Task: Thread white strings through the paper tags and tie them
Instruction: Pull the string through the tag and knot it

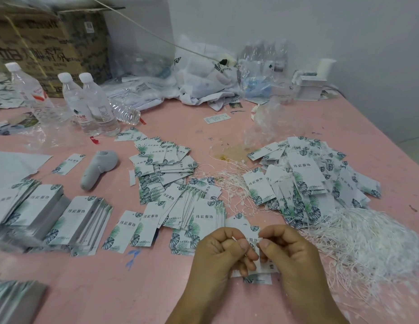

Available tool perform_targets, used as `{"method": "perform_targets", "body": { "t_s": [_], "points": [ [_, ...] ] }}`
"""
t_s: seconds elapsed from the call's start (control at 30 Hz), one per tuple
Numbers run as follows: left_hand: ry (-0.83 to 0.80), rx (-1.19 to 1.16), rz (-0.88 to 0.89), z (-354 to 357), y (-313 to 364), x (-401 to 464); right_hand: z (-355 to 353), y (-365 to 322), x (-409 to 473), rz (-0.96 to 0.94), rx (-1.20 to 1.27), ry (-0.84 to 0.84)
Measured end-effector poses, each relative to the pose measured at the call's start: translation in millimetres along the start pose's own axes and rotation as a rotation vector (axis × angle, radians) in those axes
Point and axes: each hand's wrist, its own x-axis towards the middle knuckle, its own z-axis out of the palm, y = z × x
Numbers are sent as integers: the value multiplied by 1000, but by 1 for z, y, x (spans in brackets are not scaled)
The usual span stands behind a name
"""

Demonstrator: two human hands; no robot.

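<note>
head view: both hands meet low over the pink table (180,288). left hand (218,251) has its fingers curled, thumb and forefinger pinching a tag (249,230) with a bit of white string showing at the fingertips. right hand (288,251) also has curled fingers, thumb and forefinger pinched at the tag's right edge; whether they hold string i cannot tell. more tags lie under the hands. a tangle of strings (367,239) lies just right of the hands, touching a heap of tags (311,178) beyond it. loose tags (164,164) spread across the middle, neat stacks (82,220) at left. a grey tool (98,168) lies near them. water bottles (91,104) stand far left before a cardboard box (51,40).
</note>
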Motion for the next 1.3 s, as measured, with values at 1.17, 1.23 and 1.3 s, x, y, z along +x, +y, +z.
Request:
{"method": "perform_targets", "body": {
  "t_s": [1.17, 1.23, 1.3],
  "points": [
    [126, 293, 152, 11, 5, -8, 5, -7, -4, 5, -50, 48],
    [132, 271, 145, 10, 5, -7, 6, -5, -4, -5, -73, 49],
    [130, 251, 127, 10, 5, -7, 6, -3, -4, -17, -96, 44]
  ]
}}
